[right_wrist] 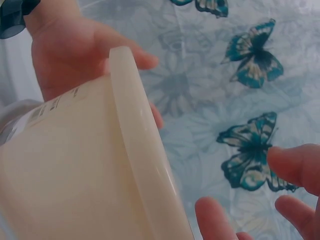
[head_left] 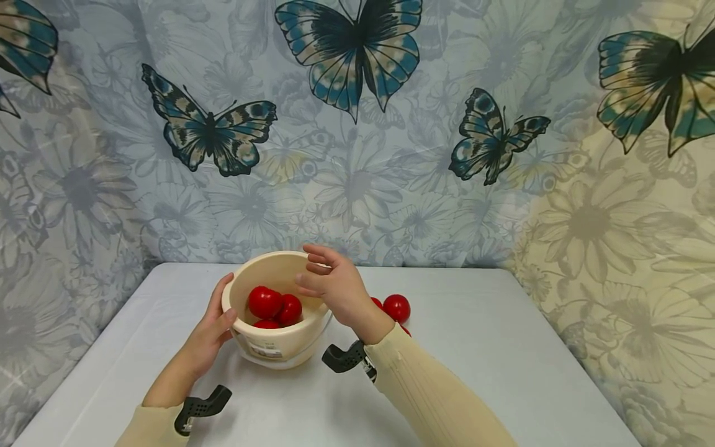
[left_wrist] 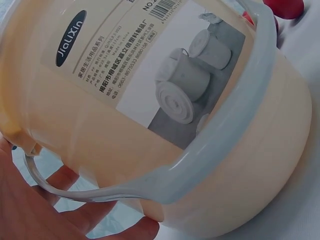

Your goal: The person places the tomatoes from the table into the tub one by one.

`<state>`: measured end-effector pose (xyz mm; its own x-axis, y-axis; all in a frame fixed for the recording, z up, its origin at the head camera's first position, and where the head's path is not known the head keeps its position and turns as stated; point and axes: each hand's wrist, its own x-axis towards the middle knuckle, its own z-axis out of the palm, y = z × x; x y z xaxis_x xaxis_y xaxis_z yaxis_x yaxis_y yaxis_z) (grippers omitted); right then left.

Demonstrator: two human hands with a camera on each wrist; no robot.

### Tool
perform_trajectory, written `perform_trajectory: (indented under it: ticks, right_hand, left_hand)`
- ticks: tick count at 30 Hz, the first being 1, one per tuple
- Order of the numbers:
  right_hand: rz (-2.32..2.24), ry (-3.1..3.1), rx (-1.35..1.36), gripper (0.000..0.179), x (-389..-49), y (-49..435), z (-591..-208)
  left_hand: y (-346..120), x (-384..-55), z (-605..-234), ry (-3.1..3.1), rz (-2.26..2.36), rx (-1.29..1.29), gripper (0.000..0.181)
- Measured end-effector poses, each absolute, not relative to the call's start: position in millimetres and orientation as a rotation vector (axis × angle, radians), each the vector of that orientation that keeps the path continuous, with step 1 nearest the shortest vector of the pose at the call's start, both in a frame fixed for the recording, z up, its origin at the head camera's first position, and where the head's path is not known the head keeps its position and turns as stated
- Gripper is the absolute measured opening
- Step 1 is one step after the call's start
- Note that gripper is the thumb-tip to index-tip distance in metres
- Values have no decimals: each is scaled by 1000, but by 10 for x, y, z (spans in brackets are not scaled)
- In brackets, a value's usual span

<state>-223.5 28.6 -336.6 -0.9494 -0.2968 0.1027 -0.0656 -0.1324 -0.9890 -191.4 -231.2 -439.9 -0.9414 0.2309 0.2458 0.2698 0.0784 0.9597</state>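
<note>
A cream plastic bucket [head_left: 290, 340] tilts toward me, with several glossy red balls [head_left: 265, 302] lying inside it. My left hand [head_left: 209, 332] holds it at the left rim, thumb at the front edge and fingers along the outer wall. In the left wrist view those fingers show behind the bucket's pale carrying handle [left_wrist: 215, 145], under a printed label [left_wrist: 145, 70]. My right hand [head_left: 337, 285] is over the right part of the opening, fingers spread loosely and nothing in them. The right wrist view shows its fingertips [right_wrist: 212, 217] beside the rim [right_wrist: 142, 135].
More red balls [head_left: 397, 308] lie on the white-covered table [head_left: 475, 354] right of the bucket, partly hidden by my right wrist. A butterfly-patterned cloth [head_left: 357, 205] hangs behind the table. Black wrist cameras [head_left: 203, 406] sit on both forearms.
</note>
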Motion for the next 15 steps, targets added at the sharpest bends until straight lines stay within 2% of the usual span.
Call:
perform_trajectory:
  ticks: [15]
  right_hand:
    - [-2253, 1885, -412, 55, -2216, 342, -3386]
  left_hand:
    - [-2306, -1907, -4395, -2293, -2048, -513, 64]
